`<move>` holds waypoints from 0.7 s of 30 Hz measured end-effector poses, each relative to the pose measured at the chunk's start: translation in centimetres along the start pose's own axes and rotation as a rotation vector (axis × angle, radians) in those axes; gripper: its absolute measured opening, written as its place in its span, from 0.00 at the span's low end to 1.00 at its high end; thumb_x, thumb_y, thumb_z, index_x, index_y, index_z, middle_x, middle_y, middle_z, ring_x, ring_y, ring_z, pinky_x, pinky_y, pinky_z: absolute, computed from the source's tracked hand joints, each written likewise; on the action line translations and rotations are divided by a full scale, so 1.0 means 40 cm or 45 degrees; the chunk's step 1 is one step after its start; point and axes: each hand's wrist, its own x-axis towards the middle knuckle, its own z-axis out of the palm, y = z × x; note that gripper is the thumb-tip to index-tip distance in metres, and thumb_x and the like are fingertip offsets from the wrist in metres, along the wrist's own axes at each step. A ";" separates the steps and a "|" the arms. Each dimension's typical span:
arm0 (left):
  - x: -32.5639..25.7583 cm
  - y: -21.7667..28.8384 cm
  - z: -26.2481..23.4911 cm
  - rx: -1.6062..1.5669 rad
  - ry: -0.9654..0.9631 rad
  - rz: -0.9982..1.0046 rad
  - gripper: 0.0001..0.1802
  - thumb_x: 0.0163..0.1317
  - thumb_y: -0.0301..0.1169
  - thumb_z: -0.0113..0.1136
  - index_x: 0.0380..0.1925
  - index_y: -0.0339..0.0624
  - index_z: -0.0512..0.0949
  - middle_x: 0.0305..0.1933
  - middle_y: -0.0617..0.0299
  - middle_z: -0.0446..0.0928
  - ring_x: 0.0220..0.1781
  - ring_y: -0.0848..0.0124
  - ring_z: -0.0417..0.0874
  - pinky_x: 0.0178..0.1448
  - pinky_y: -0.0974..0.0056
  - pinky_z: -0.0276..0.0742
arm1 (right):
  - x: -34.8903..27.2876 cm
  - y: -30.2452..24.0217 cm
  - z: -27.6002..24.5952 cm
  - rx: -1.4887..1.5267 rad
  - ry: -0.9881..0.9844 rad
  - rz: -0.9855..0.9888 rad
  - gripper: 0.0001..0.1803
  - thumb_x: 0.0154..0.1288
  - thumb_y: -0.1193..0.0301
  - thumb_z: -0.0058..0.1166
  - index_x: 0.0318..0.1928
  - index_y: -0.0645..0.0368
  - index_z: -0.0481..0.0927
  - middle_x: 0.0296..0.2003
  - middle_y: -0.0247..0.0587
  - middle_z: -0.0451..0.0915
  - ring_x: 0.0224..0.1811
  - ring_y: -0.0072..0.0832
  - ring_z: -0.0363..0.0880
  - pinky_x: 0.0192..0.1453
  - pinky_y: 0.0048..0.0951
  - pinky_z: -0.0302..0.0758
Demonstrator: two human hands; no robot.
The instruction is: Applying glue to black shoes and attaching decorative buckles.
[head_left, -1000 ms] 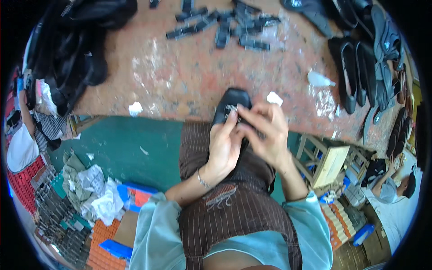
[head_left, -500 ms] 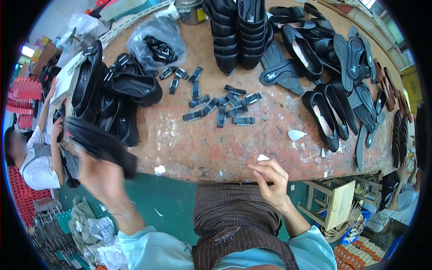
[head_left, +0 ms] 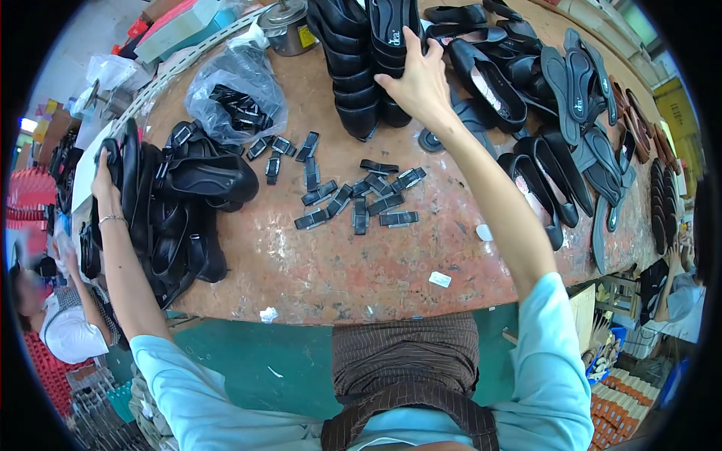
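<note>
Stacked shoes [head_left: 350, 81]: glossy black, nested in two columns, top insole dark with pale marking | place: far side of desk [head_left: 391, 282] | hands: well apart; right hand [head_left: 412, 69] spread over stacked shoes; left hand [head_left: 107, 180] at black shoe pile [head_left: 207, 180], grip unclear

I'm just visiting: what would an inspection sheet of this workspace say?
Surface: worn brown table, scuffed and stained.
Job's things: stacked black shoes; shoe pile at left; small black strips.
Clutter: white scraps; clear plastic bag holding dark pieces.
Hands: left hand at the shoe pile, grip unclear; right hand spread at the stacked shoes.
Cables: nothing seen.
Surroundings: green floor; one person left, another right.
</note>
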 end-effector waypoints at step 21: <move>-0.483 0.107 -0.031 0.687 0.259 0.803 0.24 0.66 0.39 0.56 0.57 0.34 0.72 0.51 0.46 0.76 0.53 0.64 0.76 0.60 0.64 0.68 | -0.057 0.059 0.025 0.162 0.302 0.260 0.40 0.38 0.67 0.68 0.53 0.60 0.62 0.43 0.60 0.77 0.47 0.56 0.77 0.55 0.43 0.73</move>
